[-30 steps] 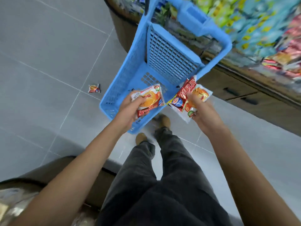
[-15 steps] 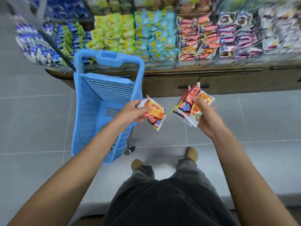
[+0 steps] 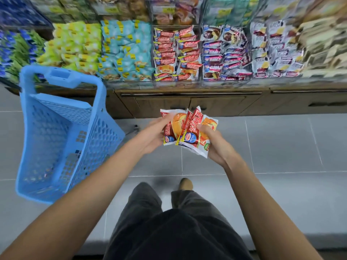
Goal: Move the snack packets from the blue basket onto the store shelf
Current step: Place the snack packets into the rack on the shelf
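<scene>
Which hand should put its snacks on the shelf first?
Probably the right hand. Its red packets sit almost straight below the matching red stack on the shelf. The left hand also holds a packet, slightly further left.

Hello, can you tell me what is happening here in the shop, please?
A person is restocking a store shelf. The left hand holds one red and orange snack packet, and the right hand holds a few more of the same kind, brought close together in front of the body. The blue basket stands on the floor at the person's left and looks empty. Matching red packets already fill a section of the shelf straight ahead. None of the held packets is on the shelf yet.
</scene>
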